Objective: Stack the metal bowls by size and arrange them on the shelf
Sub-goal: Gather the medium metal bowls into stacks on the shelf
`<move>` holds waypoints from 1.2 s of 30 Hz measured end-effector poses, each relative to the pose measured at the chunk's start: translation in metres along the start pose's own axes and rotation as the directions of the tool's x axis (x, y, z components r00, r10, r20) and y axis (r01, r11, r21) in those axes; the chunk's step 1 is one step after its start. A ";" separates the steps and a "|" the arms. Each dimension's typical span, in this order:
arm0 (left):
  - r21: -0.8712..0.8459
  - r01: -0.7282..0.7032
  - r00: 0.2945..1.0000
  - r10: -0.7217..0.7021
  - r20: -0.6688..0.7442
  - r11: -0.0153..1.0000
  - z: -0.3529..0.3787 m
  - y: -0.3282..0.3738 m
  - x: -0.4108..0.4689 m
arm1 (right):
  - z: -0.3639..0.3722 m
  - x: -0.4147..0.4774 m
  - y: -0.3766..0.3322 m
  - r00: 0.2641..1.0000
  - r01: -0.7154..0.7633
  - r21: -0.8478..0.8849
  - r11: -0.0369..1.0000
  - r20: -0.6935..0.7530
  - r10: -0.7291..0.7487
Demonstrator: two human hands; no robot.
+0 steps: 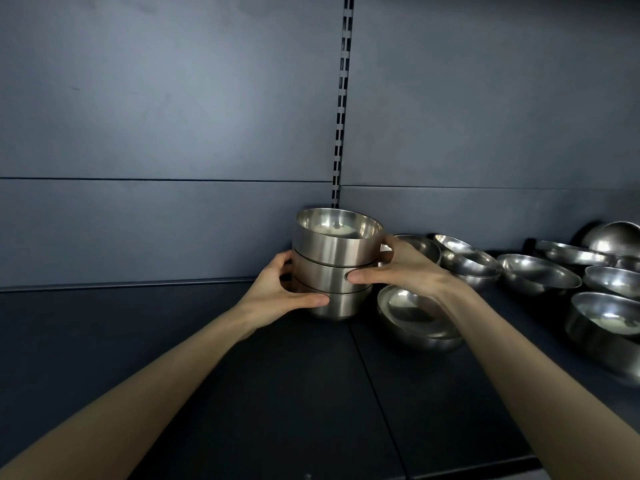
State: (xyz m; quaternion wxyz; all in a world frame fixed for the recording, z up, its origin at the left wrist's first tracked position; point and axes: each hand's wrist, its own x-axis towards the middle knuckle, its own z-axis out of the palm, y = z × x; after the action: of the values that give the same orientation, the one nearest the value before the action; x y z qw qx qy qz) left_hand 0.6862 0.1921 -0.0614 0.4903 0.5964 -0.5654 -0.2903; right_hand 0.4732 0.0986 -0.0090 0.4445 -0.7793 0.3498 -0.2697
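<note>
A stack of three straight-sided metal bowls (337, 249) stands on the dark shelf (277, 393) near its back wall, at the seam between two shelf boards. My left hand (277, 294) grips the stack's lower left side, thumb across the bottom bowl. My right hand (401, 268) grips the right side, thumb on the middle bowl. Just right of the stack lie two nested shallow rounded bowls (415, 317).
Several loose rounded metal bowls (540, 277) of different sizes crowd the right part of the shelf, one upside down at the far right (613, 237). A slotted upright rail (341, 109) runs up the back panel. The shelf's left part is bare.
</note>
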 end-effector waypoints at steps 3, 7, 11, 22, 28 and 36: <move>-0.013 0.008 1.000 -0.009 -0.028 1.000 -0.003 0.000 0.001 | 0.004 0.002 0.001 0.999 -0.002 0.012 1.000 -0.044 0.003; -0.006 -0.014 0.998 0.014 -0.054 1.000 -0.014 0.008 -0.001 | 0.009 0.000 -0.007 0.995 0.034 0.028 0.999 -0.100 -0.031; 0.012 -0.073 0.992 0.073 -0.107 0.997 -0.020 0.031 -0.011 | 0.005 -0.011 -0.030 0.990 0.075 0.020 0.997 -0.117 -0.072; -0.018 -0.145 0.980 0.141 -0.142 0.989 0.052 0.107 -0.051 | -0.064 -0.107 -0.047 0.966 0.146 0.070 0.987 -0.227 -0.127; -0.077 -0.158 0.983 0.150 -0.106 0.984 0.148 0.146 -0.083 | -0.130 -0.189 -0.019 0.958 0.115 0.039 0.993 -0.269 -0.100; -0.172 -0.146 0.988 0.136 -0.068 0.974 0.257 0.182 -0.077 | -0.220 -0.248 0.019 0.935 0.102 -0.003 0.995 -0.341 -0.097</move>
State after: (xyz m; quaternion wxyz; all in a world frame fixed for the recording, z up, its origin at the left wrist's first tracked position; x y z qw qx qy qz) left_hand 0.3688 0.2218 -0.0019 0.5764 0.5167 -0.5644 -0.2868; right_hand 0.1554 0.1760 0.0480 0.3688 -0.7345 0.3793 -0.4250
